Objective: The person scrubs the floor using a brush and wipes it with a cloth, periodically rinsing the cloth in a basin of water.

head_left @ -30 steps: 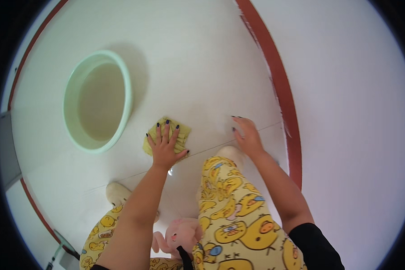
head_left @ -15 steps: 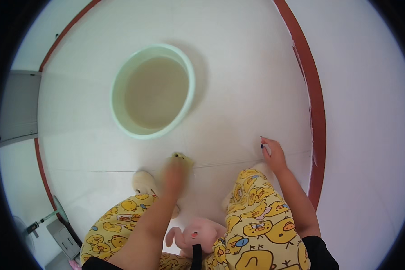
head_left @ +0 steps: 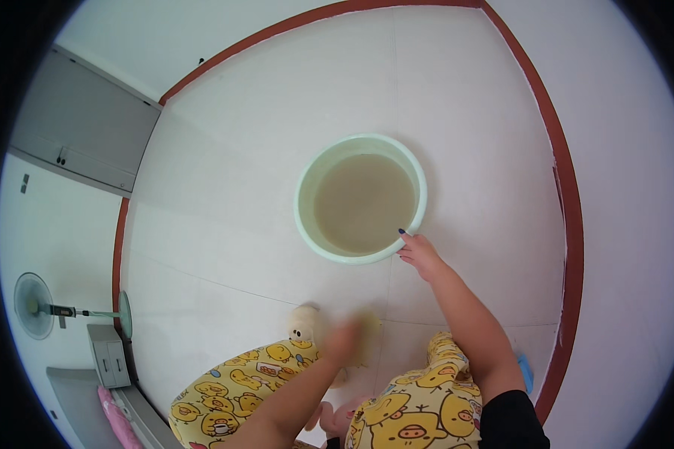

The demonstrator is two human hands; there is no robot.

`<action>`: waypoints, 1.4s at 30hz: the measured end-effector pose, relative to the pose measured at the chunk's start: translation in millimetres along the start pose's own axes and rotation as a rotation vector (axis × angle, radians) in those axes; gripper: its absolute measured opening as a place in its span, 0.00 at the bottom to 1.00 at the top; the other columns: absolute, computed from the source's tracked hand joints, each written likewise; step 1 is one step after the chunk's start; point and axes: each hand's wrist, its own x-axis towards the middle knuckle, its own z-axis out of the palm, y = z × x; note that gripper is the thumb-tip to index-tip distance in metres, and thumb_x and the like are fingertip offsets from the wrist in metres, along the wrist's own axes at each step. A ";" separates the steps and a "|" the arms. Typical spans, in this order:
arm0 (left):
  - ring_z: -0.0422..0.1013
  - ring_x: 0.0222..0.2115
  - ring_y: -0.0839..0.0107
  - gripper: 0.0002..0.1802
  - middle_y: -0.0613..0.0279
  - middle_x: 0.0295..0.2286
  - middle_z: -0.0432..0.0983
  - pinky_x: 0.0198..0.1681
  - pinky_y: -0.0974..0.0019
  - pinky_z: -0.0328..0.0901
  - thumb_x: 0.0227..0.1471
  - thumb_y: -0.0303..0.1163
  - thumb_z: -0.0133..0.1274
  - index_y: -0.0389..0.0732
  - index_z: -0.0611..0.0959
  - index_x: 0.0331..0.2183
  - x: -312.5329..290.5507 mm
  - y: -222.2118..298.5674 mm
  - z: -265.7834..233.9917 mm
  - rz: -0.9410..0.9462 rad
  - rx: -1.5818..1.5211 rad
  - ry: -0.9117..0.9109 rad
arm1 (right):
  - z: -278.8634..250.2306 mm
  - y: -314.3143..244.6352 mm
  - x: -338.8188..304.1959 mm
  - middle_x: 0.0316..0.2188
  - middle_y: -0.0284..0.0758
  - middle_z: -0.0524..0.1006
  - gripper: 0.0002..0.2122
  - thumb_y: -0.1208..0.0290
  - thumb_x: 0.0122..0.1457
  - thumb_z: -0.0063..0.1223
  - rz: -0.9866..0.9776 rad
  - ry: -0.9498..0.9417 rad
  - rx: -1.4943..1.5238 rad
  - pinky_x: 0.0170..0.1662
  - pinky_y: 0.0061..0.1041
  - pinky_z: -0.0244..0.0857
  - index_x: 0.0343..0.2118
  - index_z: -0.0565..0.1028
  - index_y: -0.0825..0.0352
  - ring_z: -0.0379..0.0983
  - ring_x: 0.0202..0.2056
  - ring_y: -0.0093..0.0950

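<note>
A pale green round basin (head_left: 300, 217) stands on the light floor ahead of me, holding murky brownish water (head_left: 365, 203). My right hand (head_left: 421, 255) is closed on the basin's near right rim, thumb over the edge and fingers at the outer side. Low over the floor between my feet, my left hand (head_left: 342, 340) grips a yellowish-green cloth (head_left: 368, 338). Motion smears that hand and the cloth, so whether the cloth touches the floor is unclear.
A cream plush slipper (head_left: 305, 322) is beside my left hand. Something pink and plush (head_left: 343, 416) sits between my legs. Grey cabinet (head_left: 82, 116), standing fan (head_left: 36, 305) and small drawer unit (head_left: 108, 358) line the left. A blue object (head_left: 526, 373) lies by the right wall's red skirting (head_left: 569, 224).
My right hand has gone from above the floor to the basin's rim. The view has shifted, with the basin now more central and nearer my hands. The cloth stays in my left hand.
</note>
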 end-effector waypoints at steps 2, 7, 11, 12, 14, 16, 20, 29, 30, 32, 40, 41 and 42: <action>0.66 0.41 0.49 0.17 0.46 0.42 0.70 0.46 0.57 0.60 0.43 0.25 0.47 0.40 0.77 0.39 6.9 0.4 -5.9 0.015 -0.052 0.035 | 3.2 2.8 7.1 0.39 0.38 0.71 0.19 0.59 0.57 0.45 0.001 0.045 0.012 0.44 0.23 0.61 0.44 0.64 0.69 0.70 0.39 0.27; 0.67 0.39 0.51 0.17 0.44 0.42 0.69 0.44 0.60 0.62 0.43 0.23 0.46 0.38 0.77 0.39 16.6 3.4 -25.7 0.031 -0.107 0.198 | 5.2 12.2 3.0 0.38 0.38 0.72 0.16 0.62 0.59 0.43 -0.036 0.090 0.059 0.41 0.22 0.65 0.42 0.65 0.70 0.72 0.35 0.27; 0.68 0.40 0.53 0.17 0.45 0.42 0.69 0.43 0.63 0.63 0.42 0.21 0.45 0.36 0.76 0.39 9.4 3.7 -40.6 -0.091 -0.176 0.174 | 9.4 24.8 -11.5 0.37 0.38 0.72 0.15 0.63 0.59 0.42 -0.044 0.050 0.069 0.40 0.22 0.67 0.42 0.65 0.70 0.72 0.34 0.27; 0.68 0.41 0.54 0.17 0.46 0.43 0.69 0.44 0.64 0.63 0.43 0.21 0.45 0.37 0.76 0.39 7.9 5.6 -43.1 -0.071 -0.181 0.189 | 8.0 28.0 -15.5 0.38 0.39 0.72 0.15 0.64 0.59 0.43 -0.044 0.056 0.076 0.41 0.22 0.67 0.42 0.65 0.70 0.72 0.35 0.27; 0.68 0.42 0.55 0.17 0.47 0.43 0.69 0.45 0.65 0.62 0.43 0.21 0.45 0.37 0.77 0.39 5.6 11.8 -47.6 -0.047 -0.192 0.206 | 2.0 33.2 -27.3 0.38 0.39 0.72 0.15 0.64 0.59 0.43 -0.040 0.066 0.073 0.41 0.22 0.67 0.43 0.64 0.71 0.72 0.35 0.27; 0.68 0.42 0.57 0.17 0.47 0.43 0.69 0.46 0.67 0.61 0.43 0.22 0.45 0.37 0.76 0.40 3.9 19.7 -50.3 -0.078 -0.271 0.207 | -4.3 39.5 -40.9 0.38 0.39 0.72 0.15 0.64 0.59 0.43 -0.036 0.081 0.071 0.41 0.22 0.67 0.43 0.64 0.71 0.72 0.35 0.27; 0.67 0.44 0.58 0.17 0.48 0.43 0.69 0.48 0.67 0.60 0.44 0.22 0.45 0.36 0.76 0.40 0.9 21.9 -46.0 -0.126 -0.442 0.192 | -20.2 62.9 -67.2 0.38 0.39 0.70 0.14 0.66 0.59 0.43 -0.037 0.071 0.110 0.44 0.24 0.66 0.42 0.64 0.72 0.71 0.37 0.29; 0.67 0.43 0.67 0.16 0.54 0.42 0.71 0.47 0.70 0.59 0.46 0.22 0.43 0.36 0.76 0.40 12.3 25.3 -25.3 0.000 -0.692 0.263 | -47.4 103.8 -143.1 0.38 0.39 0.71 0.14 0.66 0.59 0.41 -0.010 0.105 0.106 0.46 0.29 0.65 0.43 0.63 0.71 0.71 0.38 0.31; 0.67 0.43 0.68 0.17 0.55 0.42 0.71 0.47 0.70 0.59 0.46 0.21 0.43 0.36 0.76 0.40 14.4 25.6 -26.2 -0.016 -0.632 0.261 | -47.4 107.9 -148.2 0.38 0.39 0.71 0.14 0.67 0.59 0.41 -0.009 0.116 0.113 0.45 0.29 0.65 0.42 0.63 0.71 0.71 0.38 0.31; 0.67 0.42 0.69 0.17 0.55 0.41 0.72 0.46 0.71 0.59 0.47 0.21 0.43 0.36 0.76 0.41 19.9 33.7 -31.7 -0.025 -0.581 0.253 | -48.7 113.4 -157.0 0.38 0.39 0.71 0.13 0.67 0.59 0.41 -0.011 0.119 0.132 0.45 0.29 0.65 0.43 0.63 0.71 0.71 0.38 0.31; 0.72 0.33 0.65 0.15 0.56 0.32 0.76 0.38 0.67 0.64 0.45 0.29 0.49 0.41 0.78 0.39 65.4 77.8 -107.1 0.101 -0.511 -0.055 | -64.3 112.1 -198.9 0.36 0.40 0.73 0.14 0.69 0.58 0.43 -0.048 0.156 -0.126 0.44 0.24 0.64 0.44 0.64 0.71 0.72 0.37 0.30; 0.72 0.33 0.66 0.15 0.55 0.32 0.76 0.38 0.67 0.65 0.45 0.29 0.50 0.41 0.78 0.39 70.6 90.2 -125.2 0.102 -0.379 -0.154 | -75.1 106.0 -204.9 0.35 0.39 0.73 0.14 0.69 0.57 0.44 -0.085 0.156 -0.291 0.43 0.24 0.64 0.44 0.65 0.72 0.72 0.36 0.29; 0.71 0.36 0.65 0.17 0.52 0.39 0.73 0.44 0.68 0.63 0.44 0.28 0.51 0.42 0.77 0.41 80.4 97.4 -141.3 0.197 -0.323 -0.187 | -83.4 96.4 -205.6 0.34 0.39 0.74 0.15 0.69 0.57 0.46 -0.120 0.148 -0.457 0.42 0.23 0.64 0.44 0.65 0.72 0.72 0.36 0.28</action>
